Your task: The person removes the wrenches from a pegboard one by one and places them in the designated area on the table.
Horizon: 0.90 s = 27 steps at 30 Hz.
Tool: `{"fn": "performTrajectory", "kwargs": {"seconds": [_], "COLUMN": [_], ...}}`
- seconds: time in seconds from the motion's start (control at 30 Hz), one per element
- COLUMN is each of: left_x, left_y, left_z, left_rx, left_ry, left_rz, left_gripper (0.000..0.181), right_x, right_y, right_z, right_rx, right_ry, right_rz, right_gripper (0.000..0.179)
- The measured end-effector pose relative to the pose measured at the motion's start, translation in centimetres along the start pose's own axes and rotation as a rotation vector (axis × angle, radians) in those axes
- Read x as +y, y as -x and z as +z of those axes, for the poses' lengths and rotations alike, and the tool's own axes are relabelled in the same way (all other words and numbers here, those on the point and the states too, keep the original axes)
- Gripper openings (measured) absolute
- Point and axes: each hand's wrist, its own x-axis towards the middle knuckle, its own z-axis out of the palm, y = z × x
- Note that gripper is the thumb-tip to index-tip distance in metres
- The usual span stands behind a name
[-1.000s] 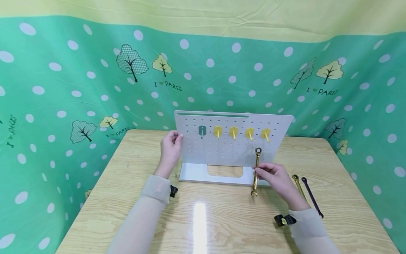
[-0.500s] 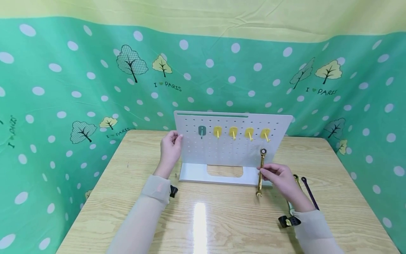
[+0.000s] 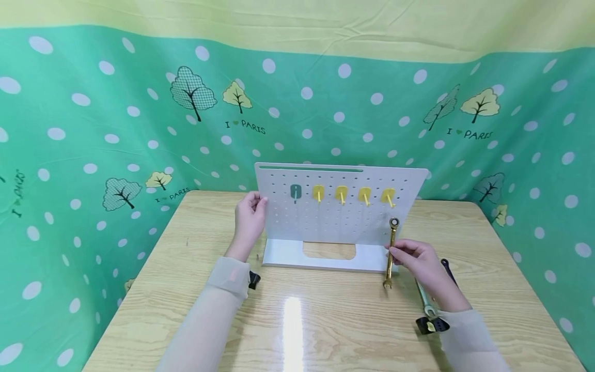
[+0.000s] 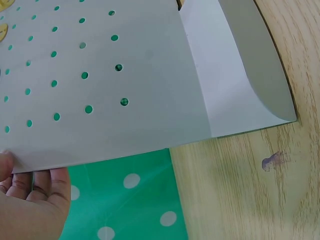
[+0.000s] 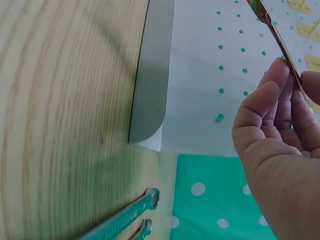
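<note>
A white pegboard [image 3: 283, 222] stands upright on its base. My left hand [image 3: 248, 219] grips its left edge; in the left wrist view the thumb lies in front and the fingers [image 4: 60, 187] curl behind. Between thumb and fingertips my right hand [image 3: 420, 266] pinches a gold combination wrench [image 3: 392, 238] by its middle. The wrench is held nearly upright, ring end on top and open jaw at the bottom, before the board's lower right part. Its ring end is just below the rightmost yellow hook [image 3: 388, 196]. In the right wrist view the wrench [image 5: 280, 42] slants along the board's face.
Several yellow hooks [image 3: 341, 194] and one green hook [image 3: 296, 192] line the board's upper part. On the wooden table [image 3: 209, 320] a shiny wrench [image 3: 425, 302] and a dark purple wrench [image 3: 447, 268] lie partly hidden by the right forearm. A polka-dot curtain [image 3: 307, 119] surrounds the table.
My right hand has moved a little to the right with the gold wrench, from below the second hook from the right to below the rightmost one. The left hand stays put.
</note>
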Motion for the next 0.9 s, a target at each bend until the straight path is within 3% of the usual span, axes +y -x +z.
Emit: {"fn": "performTrajectory", "kwargs": {"seconds": [0.33, 0.9], "left_x": [0.1, 0.1], "left_y": [0.0, 0.0], "left_z": [0.0, 0.0], "left_rx": [-0.001, 0.005], "left_ry": [-0.002, -0.001], "left_rz": [0.001, 0.0], "left_gripper": [0.013, 0.012], "right_x": [0.5, 1.2], "right_y": [0.4, 1.2], "right_z": [-1.1, -2.8], "right_rx": [0.024, 0.087], "right_ry": [0.017, 0.067], "right_rz": [-0.036, -0.009], "right_gripper": [0.027, 0.028]}}
